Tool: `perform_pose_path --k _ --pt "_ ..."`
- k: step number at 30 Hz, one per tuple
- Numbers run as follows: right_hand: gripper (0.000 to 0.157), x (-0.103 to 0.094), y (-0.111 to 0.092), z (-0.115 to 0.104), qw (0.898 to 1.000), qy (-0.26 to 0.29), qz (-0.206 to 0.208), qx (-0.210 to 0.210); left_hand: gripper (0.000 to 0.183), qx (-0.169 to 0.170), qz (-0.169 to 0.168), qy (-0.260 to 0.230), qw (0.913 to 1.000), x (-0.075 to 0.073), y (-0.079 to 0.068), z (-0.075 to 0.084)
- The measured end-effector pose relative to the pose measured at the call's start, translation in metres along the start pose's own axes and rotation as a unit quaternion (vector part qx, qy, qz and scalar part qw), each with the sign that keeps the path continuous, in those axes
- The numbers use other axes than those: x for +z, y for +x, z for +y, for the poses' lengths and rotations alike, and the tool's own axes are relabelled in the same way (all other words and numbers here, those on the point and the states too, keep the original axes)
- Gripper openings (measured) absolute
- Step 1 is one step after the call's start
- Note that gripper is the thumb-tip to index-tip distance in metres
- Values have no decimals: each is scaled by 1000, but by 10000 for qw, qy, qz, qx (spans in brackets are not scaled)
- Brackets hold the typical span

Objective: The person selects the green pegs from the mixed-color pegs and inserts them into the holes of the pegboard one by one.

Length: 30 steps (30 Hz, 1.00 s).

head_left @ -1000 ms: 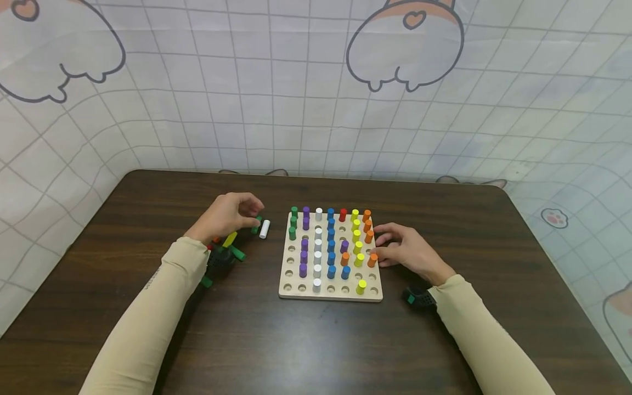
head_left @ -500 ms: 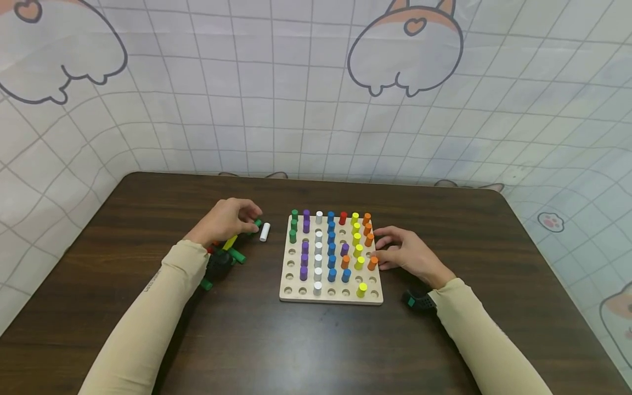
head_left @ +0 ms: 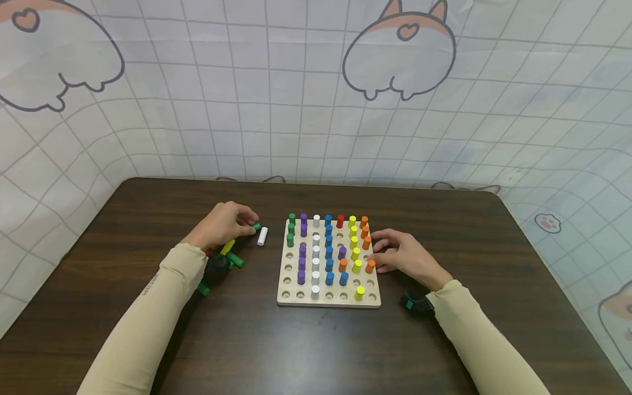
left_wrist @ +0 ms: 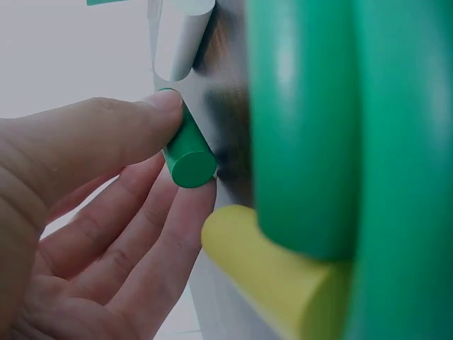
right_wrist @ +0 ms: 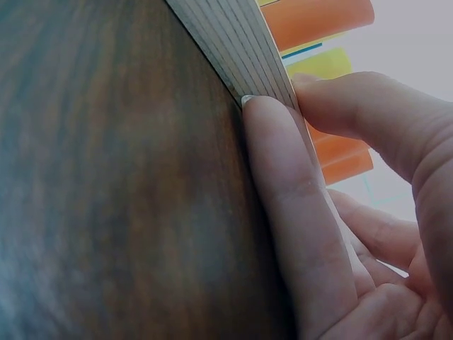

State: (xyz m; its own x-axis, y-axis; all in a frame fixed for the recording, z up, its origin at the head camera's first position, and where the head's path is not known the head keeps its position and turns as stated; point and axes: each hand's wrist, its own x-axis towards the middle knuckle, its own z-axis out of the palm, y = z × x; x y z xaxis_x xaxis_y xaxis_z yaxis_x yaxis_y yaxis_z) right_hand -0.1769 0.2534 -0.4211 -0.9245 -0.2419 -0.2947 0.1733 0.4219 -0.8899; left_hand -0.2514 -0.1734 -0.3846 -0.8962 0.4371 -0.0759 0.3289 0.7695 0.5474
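In the left wrist view, my left hand (head_left: 227,222) pinches a short green peg (left_wrist: 191,152) between thumb and fingers. A white peg (head_left: 263,236) lies just to the right of those fingertips. Right of that stands the square wooden pegboard (head_left: 291,302), with columns of upright green, purple, white, blue, red, yellow and orange pegs. My right hand (head_left: 407,258) grips the board's right edge. In the right wrist view its thumb reaches over the top edge and a finger (right_wrist: 283,163) lies along the layered side.
Loose pegs lie by the left wrist, among them a yellow peg (head_left: 227,247) and a green peg (head_left: 235,259); the wrist partly hides others. A dark wooden table (head_left: 306,351) holds everything. A grid-patterned cloth (head_left: 291,109) hangs behind it.
The left thumb and fingers have come together on the green peg. The right hand stays at the board's edge. The whole head view has shifted slightly.
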Motion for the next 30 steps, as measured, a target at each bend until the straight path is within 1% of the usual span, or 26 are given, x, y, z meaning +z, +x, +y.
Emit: perform_pose_path --k 7,17,22,24,30 --pt "66 0 1 -2 10000 -30 9 -5 30 26 118 143 9998 -4 -4 3" --pt "67 -1 -1 -2 10000 -10 12 -41 32 -13 151 43 9999 -10 -8 16" --pt "66 -1 -1 -2 10000 34 6 -28 31 -17 175 7 9998 -10 -10 22" --pt "66 0 -1 -2 10000 48 -21 -20 32 -2 243 -3 9997 -8 -11 23" --pt "67 0 -1 -2 9999 58 -55 -65 31 200 535 -12 9984 -4 -15 25"
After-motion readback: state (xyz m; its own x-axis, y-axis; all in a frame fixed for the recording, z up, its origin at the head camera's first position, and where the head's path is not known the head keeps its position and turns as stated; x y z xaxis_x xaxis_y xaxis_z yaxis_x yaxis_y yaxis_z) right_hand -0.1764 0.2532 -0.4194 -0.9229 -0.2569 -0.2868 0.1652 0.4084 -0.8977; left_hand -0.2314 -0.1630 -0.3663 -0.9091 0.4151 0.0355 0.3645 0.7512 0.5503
